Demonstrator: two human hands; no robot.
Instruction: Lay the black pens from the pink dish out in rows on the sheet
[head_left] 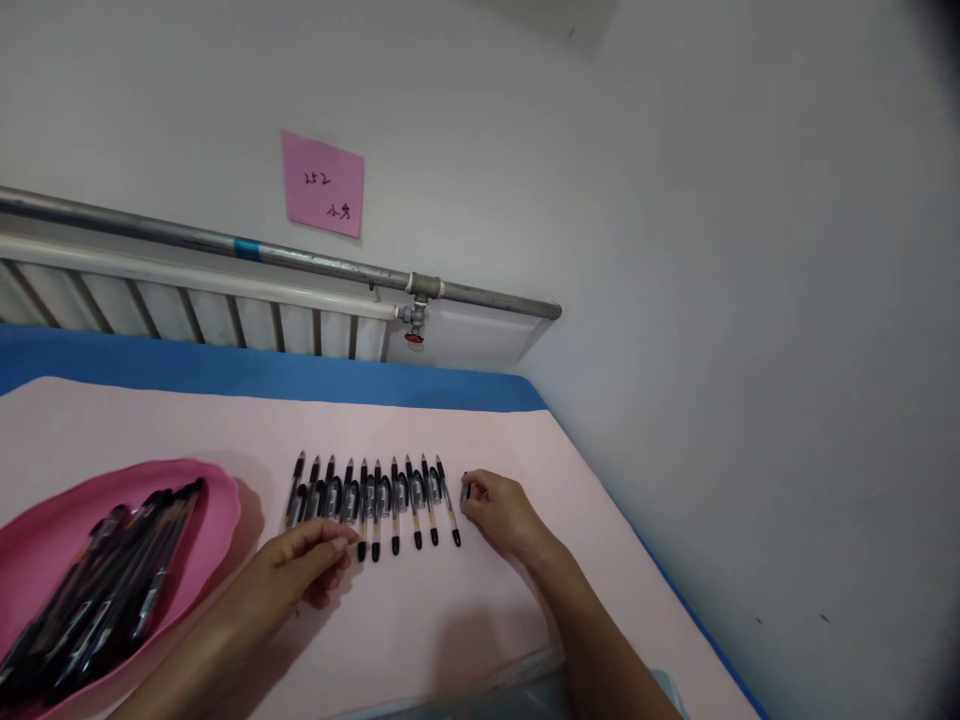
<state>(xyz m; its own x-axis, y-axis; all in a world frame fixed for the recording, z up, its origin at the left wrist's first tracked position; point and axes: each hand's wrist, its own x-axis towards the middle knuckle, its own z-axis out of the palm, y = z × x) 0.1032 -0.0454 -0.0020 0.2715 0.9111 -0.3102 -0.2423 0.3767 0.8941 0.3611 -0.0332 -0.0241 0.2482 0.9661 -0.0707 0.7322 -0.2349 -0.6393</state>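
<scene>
A row of several black-tipped pens [395, 520] lies on the pink tabletop, their writing points facing away from me. Dark pen caps [385, 497] lie in the gaps between them. At the row's right end, my right hand [499, 510] pinches a small dark pen cap [466, 490], slightly apart from the last pen. My left hand [311, 560] is over the near ends of the leftmost pens, hiding them. Its thumb and forefinger are drawn together beside a pen's black end; whatever is between them is hidden.
A pink tray [225, 500] at left holds a heap of black pens [112, 590]. Clear plastic [480, 695] lies at the table's near edge. Behind the blue table edge [300, 382] are a radiator [255, 322], a metal pipe [322, 262] and a valve. A wall stands close on the right.
</scene>
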